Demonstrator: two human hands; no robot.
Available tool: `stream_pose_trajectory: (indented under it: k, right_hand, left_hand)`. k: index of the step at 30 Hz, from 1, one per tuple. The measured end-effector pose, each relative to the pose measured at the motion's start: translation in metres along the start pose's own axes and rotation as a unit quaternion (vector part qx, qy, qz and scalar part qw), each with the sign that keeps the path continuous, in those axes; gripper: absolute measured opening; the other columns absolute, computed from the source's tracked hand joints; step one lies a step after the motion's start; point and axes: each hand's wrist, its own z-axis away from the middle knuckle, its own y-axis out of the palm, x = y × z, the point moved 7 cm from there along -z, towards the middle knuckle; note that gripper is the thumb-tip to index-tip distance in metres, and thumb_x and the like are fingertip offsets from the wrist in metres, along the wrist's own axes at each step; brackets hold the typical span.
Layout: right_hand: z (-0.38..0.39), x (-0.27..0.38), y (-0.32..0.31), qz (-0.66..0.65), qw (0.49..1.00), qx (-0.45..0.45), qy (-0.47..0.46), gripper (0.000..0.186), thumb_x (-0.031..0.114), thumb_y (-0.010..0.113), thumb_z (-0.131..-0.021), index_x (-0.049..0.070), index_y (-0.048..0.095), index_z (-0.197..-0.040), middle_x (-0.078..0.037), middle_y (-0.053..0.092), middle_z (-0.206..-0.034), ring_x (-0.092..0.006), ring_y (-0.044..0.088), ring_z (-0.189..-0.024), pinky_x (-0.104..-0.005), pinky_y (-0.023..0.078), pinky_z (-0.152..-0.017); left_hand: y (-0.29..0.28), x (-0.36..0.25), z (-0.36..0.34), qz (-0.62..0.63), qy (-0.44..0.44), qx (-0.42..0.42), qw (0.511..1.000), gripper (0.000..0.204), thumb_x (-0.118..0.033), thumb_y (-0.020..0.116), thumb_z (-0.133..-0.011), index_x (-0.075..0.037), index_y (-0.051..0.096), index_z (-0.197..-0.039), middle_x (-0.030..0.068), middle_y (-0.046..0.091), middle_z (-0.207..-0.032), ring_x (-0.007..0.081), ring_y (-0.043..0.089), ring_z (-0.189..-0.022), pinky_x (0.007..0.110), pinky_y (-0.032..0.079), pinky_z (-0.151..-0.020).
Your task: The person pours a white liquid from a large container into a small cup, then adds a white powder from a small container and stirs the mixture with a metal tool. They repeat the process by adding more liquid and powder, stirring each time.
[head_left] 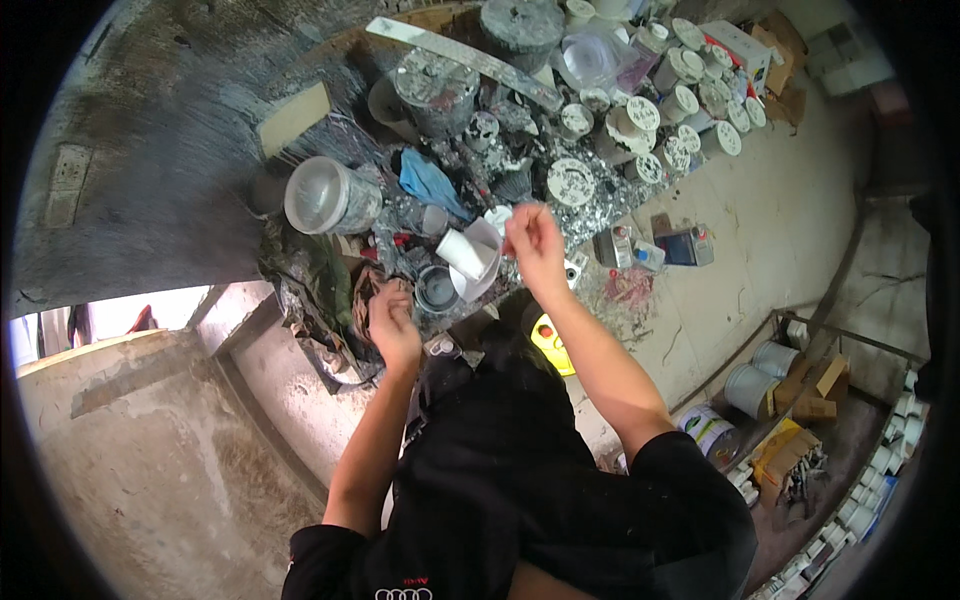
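Note:
A white cup [461,254] lies tilted against a white paper piece [486,262] near the bench's front edge. Just right of that paper is my right hand [537,247], its thumb and fingers pinched together. Whether the paper's edge is between them I cannot make out. My left hand [392,318] is at the bench edge with curled fingers, right beside a crumpled brown cloth [368,297]. What it holds, if anything, is hidden. Between the hands stands a small grey tub [436,290], with a small clear cup [433,220] behind it.
A large translucent bucket [325,197] and a blue cloth [430,183] are behind my hands. Lidded pots [571,182] crowd the paint-splattered bench, with a long flat strip [465,62] across the back. Metal cans [686,246] stand on the floor, right. A yellow object [550,345] is by my legs.

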Motion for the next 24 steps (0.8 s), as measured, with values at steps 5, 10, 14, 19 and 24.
stream_pose_trajectory:
  k: [5, 10, 14, 19, 24]
  right_hand:
    - [-0.103, 0.054, 0.047, -0.372, 0.925, -0.028, 0.072, 0.052, 0.033, 0.067, -0.105, 0.004, 0.048, -0.144, -0.011, 0.065, -0.119, -0.0204, 0.065, -0.091, -0.0303, 0.053, -0.074]
    - [-0.149, 0.095, 0.054, -0.395, 0.907, -0.142, 0.035, 0.034, 0.027, 0.053, -0.111, -0.002, 0.063, -0.127, -0.014, 0.067, -0.106, -0.0238, 0.068, -0.085, -0.0303, 0.057, -0.072]
    - [-0.152, 0.115, 0.039, -0.374, 0.914, -0.155, 0.029, 0.032, 0.02, 0.051, -0.111, -0.006, 0.064, -0.123, -0.016, 0.069, -0.103, -0.0278, 0.073, -0.095, -0.0296, 0.062, -0.074]
    - [-0.118, 0.164, 0.025, -0.262, 0.962, -0.07, -0.013, 0.028, 0.018, 0.064, -0.106, -0.004, 0.065, -0.123, -0.012, 0.072, -0.111, -0.0265, 0.077, -0.083, -0.0292, 0.062, -0.068]
    - [-0.068, 0.258, 0.06, -0.063, 0.982, 0.114, -0.137, 0.024, 0.017, 0.068, -0.104, -0.004, 0.072, -0.116, -0.011, 0.077, -0.095, -0.0183, 0.076, -0.076, -0.025, 0.058, -0.066]
  left_hand:
    - [0.019, 0.047, -0.031, 0.101, -0.159, -0.036, 0.981, 0.093, -0.012, 0.086, -0.087, 0.004, 0.028, -0.158, 0.0178, 0.049, -0.142, 0.026, 0.052, -0.128, 0.036, 0.043, -0.11]
    - [0.05, 0.039, -0.072, 0.247, -0.271, -0.012, 0.93, 0.059, -0.011, 0.081, -0.086, -0.001, 0.054, -0.138, 0.0071, 0.069, -0.114, 0.019, 0.063, -0.105, 0.032, 0.046, -0.099]
    - [0.05, 0.034, -0.08, 0.273, -0.309, -0.011, 0.911, 0.052, -0.009, 0.079, -0.083, -0.003, 0.059, -0.131, 0.0042, 0.07, -0.112, 0.0187, 0.064, -0.104, 0.032, 0.046, -0.097]
    - [0.059, 0.042, -0.087, 0.314, -0.282, 0.028, 0.906, 0.059, -0.006, 0.077, -0.085, -0.002, 0.052, -0.138, 0.0085, 0.066, -0.123, 0.0199, 0.061, -0.11, 0.034, 0.048, -0.098]
    - [0.056, 0.045, -0.082, 0.284, -0.224, 0.028, 0.932, 0.047, -0.004, 0.071, -0.094, -0.004, 0.048, -0.134, 0.0053, 0.065, -0.11, 0.0166, 0.063, -0.098, 0.031, 0.05, -0.09]
